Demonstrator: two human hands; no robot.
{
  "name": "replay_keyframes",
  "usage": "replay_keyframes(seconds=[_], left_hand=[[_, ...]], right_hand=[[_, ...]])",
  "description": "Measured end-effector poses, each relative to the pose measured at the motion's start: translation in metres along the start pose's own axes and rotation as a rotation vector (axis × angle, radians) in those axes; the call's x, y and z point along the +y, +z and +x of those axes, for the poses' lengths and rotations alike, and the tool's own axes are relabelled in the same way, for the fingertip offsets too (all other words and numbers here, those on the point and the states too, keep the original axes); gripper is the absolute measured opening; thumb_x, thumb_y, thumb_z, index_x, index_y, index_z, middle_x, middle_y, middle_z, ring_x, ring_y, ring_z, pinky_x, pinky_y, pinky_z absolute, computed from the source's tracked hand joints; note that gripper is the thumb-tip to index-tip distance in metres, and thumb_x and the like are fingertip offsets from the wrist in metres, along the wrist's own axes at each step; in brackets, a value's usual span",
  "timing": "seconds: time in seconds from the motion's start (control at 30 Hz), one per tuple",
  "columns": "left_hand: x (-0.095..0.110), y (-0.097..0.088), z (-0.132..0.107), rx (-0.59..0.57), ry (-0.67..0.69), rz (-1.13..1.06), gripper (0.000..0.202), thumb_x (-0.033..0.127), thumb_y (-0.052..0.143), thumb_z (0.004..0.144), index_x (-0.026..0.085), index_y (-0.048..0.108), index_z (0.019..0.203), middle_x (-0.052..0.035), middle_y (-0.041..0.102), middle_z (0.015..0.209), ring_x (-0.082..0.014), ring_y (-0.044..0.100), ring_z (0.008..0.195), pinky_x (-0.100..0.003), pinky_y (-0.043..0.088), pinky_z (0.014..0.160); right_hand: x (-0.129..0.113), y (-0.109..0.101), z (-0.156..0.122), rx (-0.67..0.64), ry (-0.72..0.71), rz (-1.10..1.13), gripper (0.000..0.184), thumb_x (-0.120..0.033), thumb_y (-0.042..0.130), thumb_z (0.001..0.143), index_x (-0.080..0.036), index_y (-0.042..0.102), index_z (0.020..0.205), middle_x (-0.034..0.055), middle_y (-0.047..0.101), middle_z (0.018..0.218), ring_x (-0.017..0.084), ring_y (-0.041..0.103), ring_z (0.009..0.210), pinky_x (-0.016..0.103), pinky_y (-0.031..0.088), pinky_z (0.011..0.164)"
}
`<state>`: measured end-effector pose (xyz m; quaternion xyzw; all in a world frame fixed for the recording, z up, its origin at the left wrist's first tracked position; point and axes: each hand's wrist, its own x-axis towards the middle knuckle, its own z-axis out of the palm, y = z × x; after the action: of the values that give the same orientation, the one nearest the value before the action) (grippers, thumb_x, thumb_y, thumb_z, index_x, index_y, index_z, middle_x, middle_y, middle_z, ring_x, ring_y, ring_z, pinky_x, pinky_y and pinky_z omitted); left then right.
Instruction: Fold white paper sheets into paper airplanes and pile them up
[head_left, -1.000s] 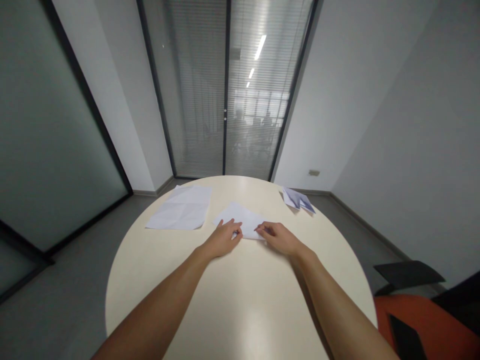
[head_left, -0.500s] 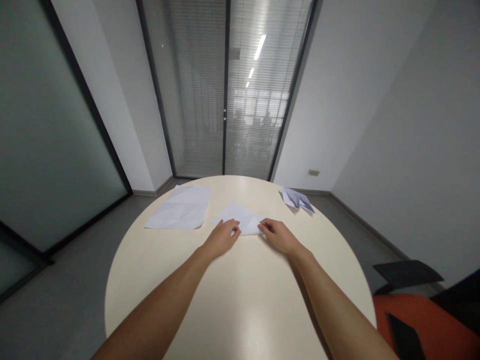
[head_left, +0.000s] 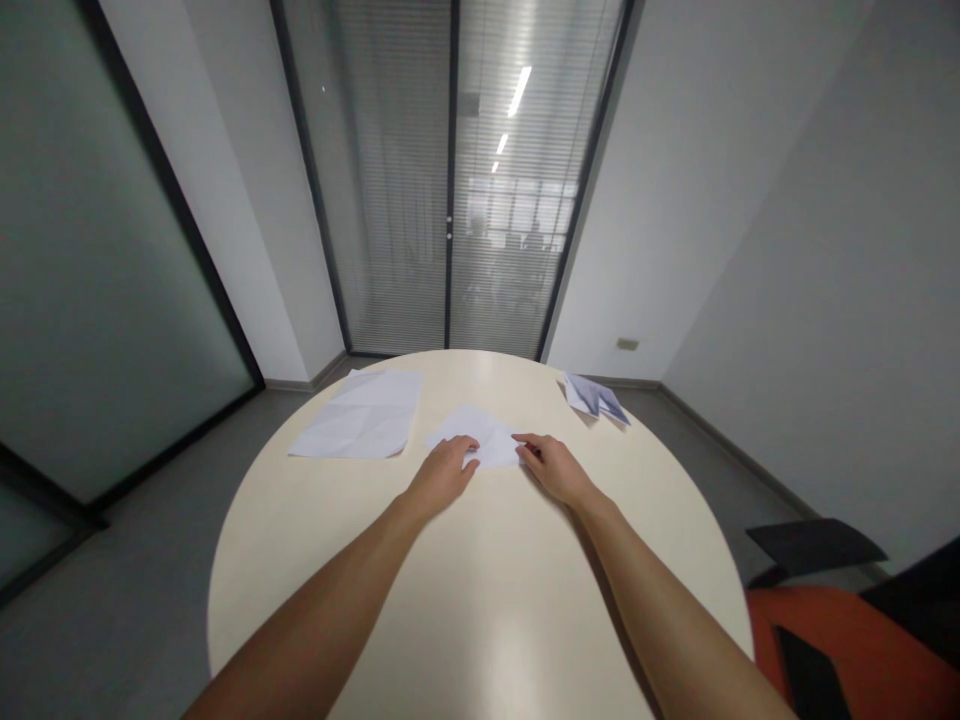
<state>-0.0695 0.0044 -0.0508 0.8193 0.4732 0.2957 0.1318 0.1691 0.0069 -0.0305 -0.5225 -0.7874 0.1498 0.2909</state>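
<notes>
A folded sheet of white paper (head_left: 491, 438), pointed at its far end, lies flat on the round table in front of me. My left hand (head_left: 444, 474) rests at its near left edge, with thumb and forefinger spread and touching the paper. At the right corner is my right hand (head_left: 556, 468); its forefinger and thumb are apart, and the other fingers curl underneath. Both hands partly cover the paper's near corners.
Flat, creased white sheets (head_left: 364, 412) lie at the table's far left. A folded paper piece (head_left: 595, 397) stands near the far right edge. The cream round table (head_left: 480, 600) has an orange chair (head_left: 840, 640) at its right. Glass panels with blinds (head_left: 397, 200) rise behind.
Thumb and forefinger of each hand have parted from a pinch at the paper's near edge. The paper's near edge now looks flatter. Both hands stay in nearly the same place.
</notes>
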Motion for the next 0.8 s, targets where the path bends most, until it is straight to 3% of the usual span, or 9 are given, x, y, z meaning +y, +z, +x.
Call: replay_keyframes(seconds=[0.17,0.5,0.8], left_hand=[[0.003,-0.004,-0.001,-0.029,0.077,0.046,0.029,0.018,0.054,0.095,0.020,0.067,0.121,-0.0079,0.068,0.123,-0.0225,0.061,0.116,-0.039,0.045,0.106],[0.005,-0.005,-0.001,-0.033,0.079,0.134,0.027,0.024,0.055,0.096,0.026,0.074,0.115,-0.0058,0.068,0.123,-0.0227,0.063,0.112,-0.038,0.047,0.103],[0.009,-0.004,-0.005,-0.005,0.160,0.189,0.026,0.032,0.060,0.094,0.028,0.074,0.115,-0.0066,0.067,0.114,-0.0235,0.060,0.107,-0.041,0.046,0.099]], right_hand=[[0.003,0.004,0.001,0.023,-0.003,-0.046,0.039,-0.031,0.048,0.096,-0.014,0.069,0.124,0.0108,0.075,0.106,0.023,0.066,0.093,0.032,0.048,0.088],[0.008,0.006,0.001,0.029,-0.006,-0.189,0.033,-0.030,0.051,0.096,-0.017,0.072,0.119,0.0100,0.071,0.098,0.025,0.061,0.098,0.034,0.045,0.093],[-0.004,0.011,0.000,0.012,-0.159,-0.197,0.034,-0.029,0.049,0.097,-0.017,0.072,0.119,0.0126,0.069,0.119,0.026,0.060,0.113,0.039,0.045,0.103]])
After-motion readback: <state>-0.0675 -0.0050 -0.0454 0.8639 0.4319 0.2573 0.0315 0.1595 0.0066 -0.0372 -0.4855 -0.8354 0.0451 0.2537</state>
